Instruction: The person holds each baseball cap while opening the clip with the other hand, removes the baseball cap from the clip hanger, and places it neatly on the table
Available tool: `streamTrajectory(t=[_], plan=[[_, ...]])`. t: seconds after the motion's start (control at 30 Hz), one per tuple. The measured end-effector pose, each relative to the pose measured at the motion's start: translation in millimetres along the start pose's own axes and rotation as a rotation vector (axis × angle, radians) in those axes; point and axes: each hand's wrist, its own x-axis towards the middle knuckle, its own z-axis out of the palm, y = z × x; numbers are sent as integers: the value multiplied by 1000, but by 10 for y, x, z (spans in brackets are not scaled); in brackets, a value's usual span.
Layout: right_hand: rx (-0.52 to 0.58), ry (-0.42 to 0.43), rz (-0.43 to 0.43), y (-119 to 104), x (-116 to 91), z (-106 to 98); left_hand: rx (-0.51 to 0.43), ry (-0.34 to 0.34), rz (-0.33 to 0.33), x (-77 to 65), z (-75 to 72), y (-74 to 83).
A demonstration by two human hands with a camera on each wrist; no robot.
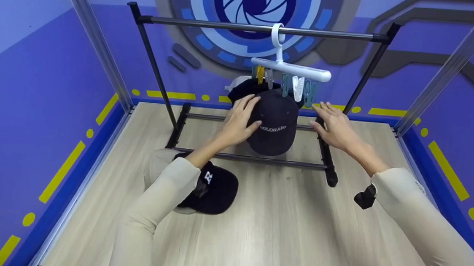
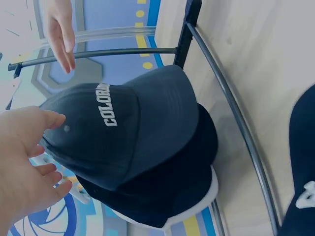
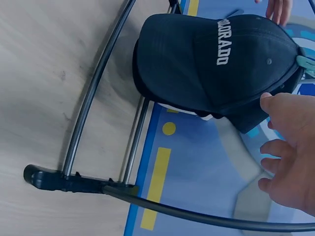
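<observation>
A dark cap (image 1: 273, 117) lettered COLORADO hangs from a clip on the white hanger (image 1: 290, 69), brim downward. My left hand (image 1: 238, 122) is at the cap's left side, fingers spread, thumb tip overlapping its crown in the left wrist view. To the right of the cap and clips, my right hand (image 1: 339, 128) is held with loose fingers and nothing in them. A white clip (image 1: 297, 88), a yellow clip (image 1: 260, 74) and several teal and grey ones line the hanger's bar. Behind the lettered cap hangs a darker cap (image 2: 197, 152), partly hidden, with white showing beyond it.
The hanger hooks over the top rail (image 1: 211, 24) of a black metal rack, whose lower bars (image 1: 260, 160) run along the wooden surface (image 1: 279, 238). A black cap (image 1: 222, 191) with a white R lies front left, partly under my left forearm. Blue-purple panels enclose the sides.
</observation>
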Motion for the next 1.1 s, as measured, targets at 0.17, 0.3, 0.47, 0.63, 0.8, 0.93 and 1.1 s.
streamTrajectory(t=[0.17, 0.3, 0.47, 0.63, 0.8, 0.93, 1.1], plan=[[22, 42, -24, -57, 159, 28, -8, 18, 8, 108, 9, 52], [71, 101, -35, -96, 297, 79, -12, 52, 12, 167, 41, 57], [187, 140, -22, -165, 409, 126, -19, 77, 8, 218, 88, 41], [311, 195, -31, -306, 518, 161, -38, 72, -12, 253, 96, 19], [447, 253, -2, -481, 638, 224, -52, 92, -44, 235, 93, 17], [535, 306, -4, -587, 705, 278, -54, 99, -71, 200, 86, 50], [586, 332, 13, -707, 703, 279, -53, 124, -80, 185, 75, 87]])
